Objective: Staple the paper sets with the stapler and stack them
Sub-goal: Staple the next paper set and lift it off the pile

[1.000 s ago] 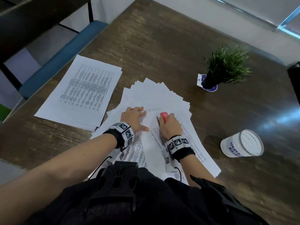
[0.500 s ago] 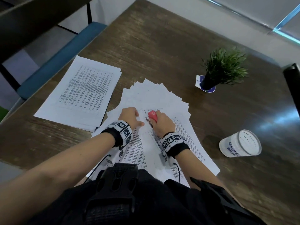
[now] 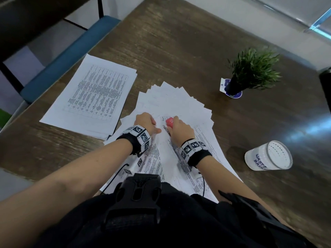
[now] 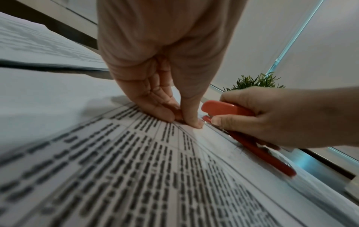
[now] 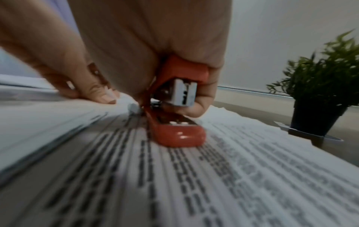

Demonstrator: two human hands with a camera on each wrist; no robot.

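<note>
Far left on the wooden table [image 3: 179, 42], a squared stack of printed sheets [image 3: 93, 97] is laid flat, judged to be the stacking place for finished sets. At centre, a fanned spread of loose papers [image 3: 179, 102] is kept, with the paper set [image 4: 136, 161] in hand lying on top of it. The left hand [image 3: 145, 122] is pressed on that set near its top corner, fingers straight and bunched, thumb tip down on the sheet. Just right of it, the red stapler [image 4: 225, 108] is gripped by the right hand [image 3: 180, 129], fingers curled round its top arm; its mouth is held agape, base resting on paper. Step judged: stapling of the corner, not yet completed. The next move calls for the corner to be seated in the mouth, then a firm squeeze. Whether the corner is already seated cannot be told; the mouth is blurred and hidden by fingers. Further right, a potted plant [image 3: 250, 70] and a tipped white cup [image 3: 268, 156] are noted.
</note>
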